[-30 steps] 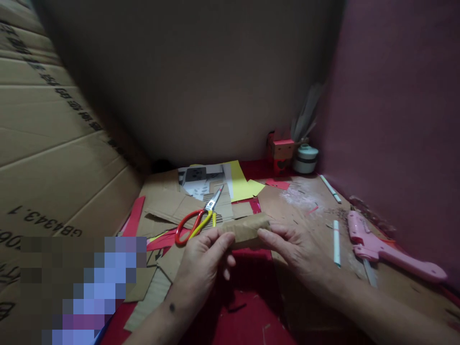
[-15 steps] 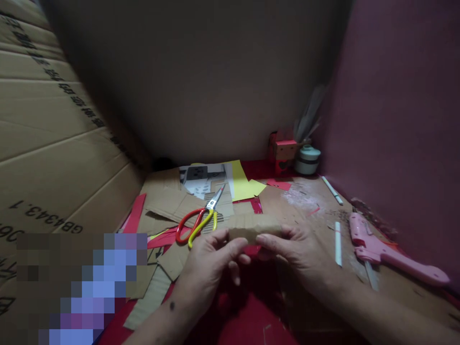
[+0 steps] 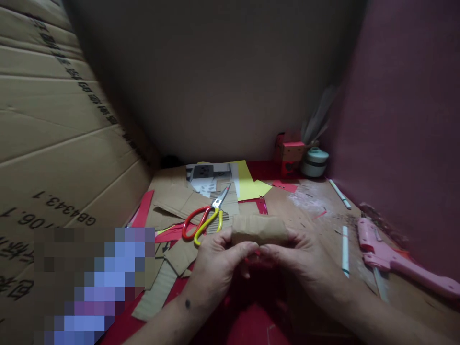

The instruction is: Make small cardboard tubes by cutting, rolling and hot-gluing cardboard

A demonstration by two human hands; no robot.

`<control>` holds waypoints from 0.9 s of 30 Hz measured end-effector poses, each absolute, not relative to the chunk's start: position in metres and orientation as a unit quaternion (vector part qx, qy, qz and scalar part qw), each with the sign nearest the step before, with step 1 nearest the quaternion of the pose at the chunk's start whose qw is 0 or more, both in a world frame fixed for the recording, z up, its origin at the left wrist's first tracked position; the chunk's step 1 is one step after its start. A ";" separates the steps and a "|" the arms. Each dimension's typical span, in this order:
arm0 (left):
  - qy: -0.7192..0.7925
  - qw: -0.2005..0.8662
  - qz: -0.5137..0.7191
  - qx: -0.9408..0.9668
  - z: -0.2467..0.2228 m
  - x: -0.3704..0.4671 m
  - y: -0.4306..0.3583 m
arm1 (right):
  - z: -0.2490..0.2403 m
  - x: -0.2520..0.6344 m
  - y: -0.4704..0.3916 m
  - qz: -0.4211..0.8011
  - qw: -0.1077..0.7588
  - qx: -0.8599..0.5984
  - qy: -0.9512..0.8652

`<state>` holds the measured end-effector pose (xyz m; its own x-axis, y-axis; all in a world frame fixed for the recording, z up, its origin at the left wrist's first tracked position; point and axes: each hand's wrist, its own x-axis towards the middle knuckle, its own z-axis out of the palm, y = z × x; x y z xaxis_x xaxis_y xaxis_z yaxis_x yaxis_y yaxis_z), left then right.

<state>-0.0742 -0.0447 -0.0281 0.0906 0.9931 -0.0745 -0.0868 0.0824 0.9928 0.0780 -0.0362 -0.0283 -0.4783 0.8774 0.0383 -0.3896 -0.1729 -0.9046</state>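
A small piece of brown cardboard (image 3: 260, 229), slightly curved, is held between both hands near the middle of the view. My left hand (image 3: 224, 256) is closed on its left end, the thumb along the lower edge. On the right end, my right hand (image 3: 296, 254) grips it the same way, and the two thumb tips nearly meet. The other fingers are partly hidden behind the cardboard. Just beyond my left hand lie scissors (image 3: 204, 225) with one red and one yellow handle, resting on cardboard scraps (image 3: 181, 256).
A pink glue gun (image 3: 395, 266) and two pale sticks, one of them a marker-like stick (image 3: 345, 251), lie at the right. Behind are yellow paper (image 3: 246, 179), a printed sheet (image 3: 204, 173), a small red and brown box (image 3: 293, 158) and a lidded pot (image 3: 315, 163). Large cardboard (image 3: 72, 143) stands left.
The view has shifted slightly, so things appear farther right. The thumbs have come closer together, and more of the cardboard piece's face shows.
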 end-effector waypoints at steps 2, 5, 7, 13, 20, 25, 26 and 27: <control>0.459 0.575 0.480 0.477 -0.030 -0.074 -0.044 | -0.028 0.079 -0.036 0.717 0.440 -0.261 -0.474; 0.427 0.602 0.491 0.464 -0.032 -0.073 -0.043 | -0.029 0.078 -0.037 0.711 0.443 -0.270 -0.475; 0.413 0.604 0.497 0.467 -0.031 -0.072 -0.043 | -0.029 0.077 -0.038 0.708 0.448 -0.272 -0.474; 0.414 0.597 0.495 0.476 -0.027 -0.069 -0.046 | -0.029 0.077 -0.038 0.707 0.467 -0.266 -0.459; 0.436 0.583 0.497 0.472 -0.032 -0.069 -0.043 | -0.033 0.081 -0.034 0.698 0.452 -0.297 -0.470; 0.464 0.555 0.501 0.475 -0.029 -0.076 -0.039 | -0.026 0.094 -0.030 0.545 0.409 -0.451 -0.576; 0.474 0.550 0.502 0.470 -0.029 -0.076 -0.038 | -0.025 0.097 -0.030 0.449 0.443 -0.479 -0.610; 0.483 0.549 0.498 0.466 -0.029 -0.076 -0.038 | -0.025 0.099 -0.029 0.330 0.481 -0.485 -0.651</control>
